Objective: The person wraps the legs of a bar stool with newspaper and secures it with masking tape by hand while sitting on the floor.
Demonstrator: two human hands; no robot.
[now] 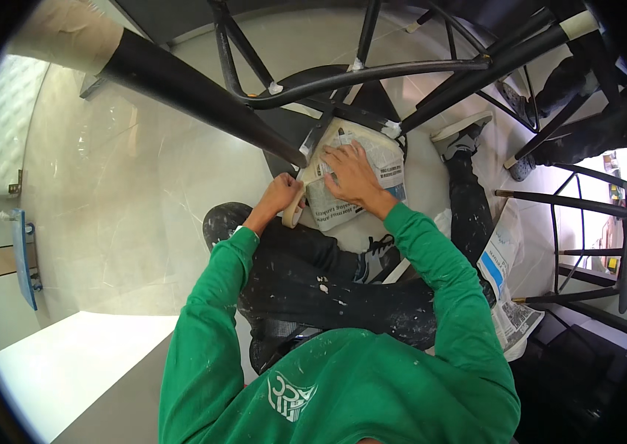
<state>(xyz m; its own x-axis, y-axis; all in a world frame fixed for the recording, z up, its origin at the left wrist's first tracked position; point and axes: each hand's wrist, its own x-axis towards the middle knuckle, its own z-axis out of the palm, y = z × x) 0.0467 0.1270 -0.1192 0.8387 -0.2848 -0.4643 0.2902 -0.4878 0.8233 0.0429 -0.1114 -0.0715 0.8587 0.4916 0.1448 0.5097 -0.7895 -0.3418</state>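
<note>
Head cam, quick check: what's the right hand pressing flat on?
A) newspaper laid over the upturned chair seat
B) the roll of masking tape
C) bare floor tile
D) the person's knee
A: the right hand lies palm-down on the newspaper covering the chair seat, while the left hand holds the tape roll at the sheet's edge.

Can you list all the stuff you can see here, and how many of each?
chair: one, black metal, upturned, top middle
newspaper on chair seat: one sheet, white with print, centre
tape roll: one, beige, centre
folded newspapers: a few, white and blue, on floor right
other chairs: at least one, black, right edge
floor: pale glossy tile
left hand: on the tape roll
right hand: flat on the newspaper
</note>
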